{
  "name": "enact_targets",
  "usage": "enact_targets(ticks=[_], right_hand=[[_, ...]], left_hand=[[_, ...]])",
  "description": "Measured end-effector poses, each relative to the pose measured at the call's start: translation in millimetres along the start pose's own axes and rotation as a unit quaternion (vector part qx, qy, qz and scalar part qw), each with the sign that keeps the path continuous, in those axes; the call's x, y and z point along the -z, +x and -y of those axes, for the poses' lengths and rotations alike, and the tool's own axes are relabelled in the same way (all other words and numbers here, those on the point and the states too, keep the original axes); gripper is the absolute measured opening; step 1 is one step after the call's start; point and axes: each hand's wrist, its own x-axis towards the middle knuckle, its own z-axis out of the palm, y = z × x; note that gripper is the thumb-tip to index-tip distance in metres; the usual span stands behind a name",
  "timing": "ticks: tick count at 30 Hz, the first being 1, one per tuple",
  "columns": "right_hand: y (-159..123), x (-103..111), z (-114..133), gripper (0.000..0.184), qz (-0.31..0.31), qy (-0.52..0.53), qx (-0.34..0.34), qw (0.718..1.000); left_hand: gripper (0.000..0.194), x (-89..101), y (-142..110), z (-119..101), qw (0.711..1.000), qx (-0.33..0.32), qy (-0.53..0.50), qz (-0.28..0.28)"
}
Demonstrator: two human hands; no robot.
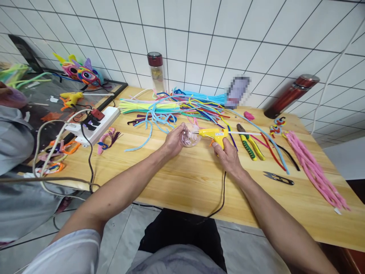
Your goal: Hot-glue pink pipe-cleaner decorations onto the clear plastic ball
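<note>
My left hand [174,142] is closed on the left side of a clear round plastic piece [191,139], which has some pinkish-white material in or on it. In my right hand [227,156] is a yellow hot glue gun [214,134], gripped by its handle. The gun points left, and its metal nozzle touches or nearly touches the clear piece. A white glue stick [244,133] sticks out of its back. Its dark cord [224,194] drops over the front table edge.
Bundles of colourful pipe cleaners [171,104] lie behind my hands. To the right are pliers [251,142], thread snips [278,178], pink pipe cleaners [315,169] and a red flask [292,95]. A power strip [98,125] and a co-worker's sleeve [14,140] are at left, near another glue gun [71,99].
</note>
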Motion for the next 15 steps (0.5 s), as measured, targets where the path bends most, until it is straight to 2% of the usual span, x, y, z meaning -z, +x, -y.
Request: enact_targets(ticks=[5,9,12,15], right_hand=[[0.2,1.3,-2.5,0.041,0.019,-0.001,0.012,1.000],[-0.4,3.9,-2.6,0.040,0.002,0.067,-0.014,0.998],[-0.7,4.0,-1.4,0.040,0.027,0.111,-0.039,0.993],[-0.9,3.5,-0.2,0.040,0.051,0.100,-0.031,0.993]], left_hand=[[0.036,2.3,2.8,-1.8,1.000,0.006,-0.001,-0.002],[0.043,5.9,7.0,-6.1,1.000,0.026,-0.002,-0.009],[0.045,6.6,8.2,-8.0,0.999,0.039,-0.011,-0.010],[0.045,7.0,8.7,-8.6,0.999,0.047,-0.021,-0.003]])
